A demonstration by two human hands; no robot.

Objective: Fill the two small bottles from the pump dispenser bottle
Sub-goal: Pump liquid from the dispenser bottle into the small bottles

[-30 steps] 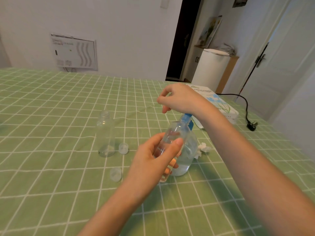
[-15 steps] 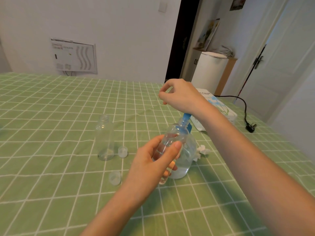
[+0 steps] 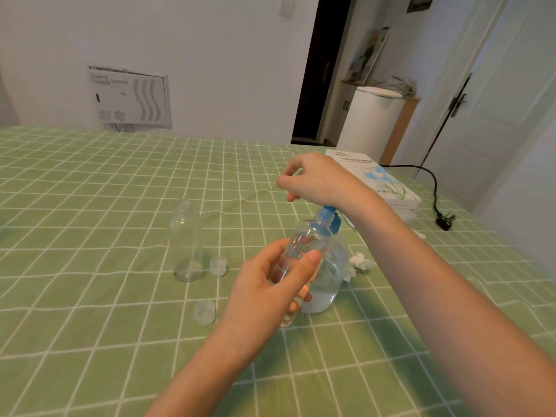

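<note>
My left hand (image 3: 264, 291) grips a small clear bottle (image 3: 302, 246), tilted with its mouth up under the blue pump head. The pump dispenser bottle (image 3: 329, 275) stands on the green checked tablecloth (image 3: 90, 326) right behind it, with clear liquid in its lower part. My right hand (image 3: 319, 179) rests on top of the blue pump (image 3: 329, 218), fingers curled over it; the nozzle is hidden. A second small clear bottle (image 3: 186, 242) stands upright and uncapped to the left. Two small clear caps lie near it, one (image 3: 217, 265) beside its base and one (image 3: 204, 312) closer to me.
A crumpled white tissue (image 3: 358, 264) lies just right of the pump bottle. A white tissue paper box (image 3: 376, 182) lies at the back right, with a black cord and plug (image 3: 444, 221) beyond it. A white bin and a door stand past the table's far edge.
My right hand has risen slightly on the pump head. My left hand keeps the small bottle under the pump, almost unmoved.
</note>
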